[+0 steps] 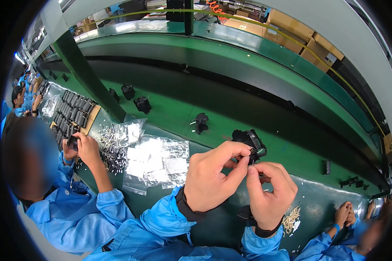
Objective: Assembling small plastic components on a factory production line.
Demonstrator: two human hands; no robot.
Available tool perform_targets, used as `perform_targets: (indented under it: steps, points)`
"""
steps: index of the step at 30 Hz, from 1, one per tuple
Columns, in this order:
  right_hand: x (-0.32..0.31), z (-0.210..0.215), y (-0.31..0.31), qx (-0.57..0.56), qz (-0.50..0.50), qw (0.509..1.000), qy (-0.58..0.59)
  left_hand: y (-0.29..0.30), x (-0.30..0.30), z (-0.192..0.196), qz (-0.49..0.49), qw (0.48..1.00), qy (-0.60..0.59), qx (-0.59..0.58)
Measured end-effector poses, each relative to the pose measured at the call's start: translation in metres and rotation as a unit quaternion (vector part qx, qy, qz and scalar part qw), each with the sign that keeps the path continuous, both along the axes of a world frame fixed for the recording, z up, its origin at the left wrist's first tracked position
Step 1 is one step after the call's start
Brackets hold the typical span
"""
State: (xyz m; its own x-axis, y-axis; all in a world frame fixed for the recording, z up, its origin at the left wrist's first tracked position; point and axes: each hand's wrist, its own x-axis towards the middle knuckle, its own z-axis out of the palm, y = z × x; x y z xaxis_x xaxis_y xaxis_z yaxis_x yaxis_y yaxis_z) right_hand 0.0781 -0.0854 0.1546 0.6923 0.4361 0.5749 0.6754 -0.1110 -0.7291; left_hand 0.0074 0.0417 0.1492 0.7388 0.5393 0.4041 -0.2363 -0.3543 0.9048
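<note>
My left hand (213, 176) is closed, with thumb and forefinger pinching a small black part (253, 155). From the other side, my right hand (272, 191) meets it with thumb and forefinger pressed together at the part's lower end. Fingers hide most of the piece, so its kind does not show. Right behind the fingertips is a larger black plastic housing (251, 138); whether it touches the part I cannot tell. Black bands circle both my wrists, below which are blue sleeves.
Clear plastic bags (159, 163) with white labels and a pile of small dark and white parts (113, 158) lie left. Black housings (74, 111) fill a cardboard tray. A co-worker's hand (88, 150) holds a black piece. Cream-coloured strips (292, 219) lie right. A green post (89, 76) rises left.
</note>
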Motion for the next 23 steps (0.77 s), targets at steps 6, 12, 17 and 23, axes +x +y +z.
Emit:
perform_targets:
  steps: [6,12,17,23]
  points:
    - [0.0028,-0.0046,0.0044,0.004,-0.023,1.0,-0.017,-0.0005,0.0052,-0.0065,0.033,0.998,-0.056,-0.004]
    - [0.002,-0.0049,0.004,0.004,-0.024,1.0,-0.012,-0.0024,0.0014,-0.0003,0.035,0.999,-0.036,-0.012]
    - [0.0016,-0.0058,0.0041,0.005,-0.027,1.0,-0.002,-0.0042,0.0027,-0.0025,0.065,0.997,-0.046,0.019]
    - [0.0003,-0.0032,0.0037,0.006,-0.017,1.0,-0.006,-0.0037,-0.0013,-0.0008,0.06,0.998,-0.004,0.007]
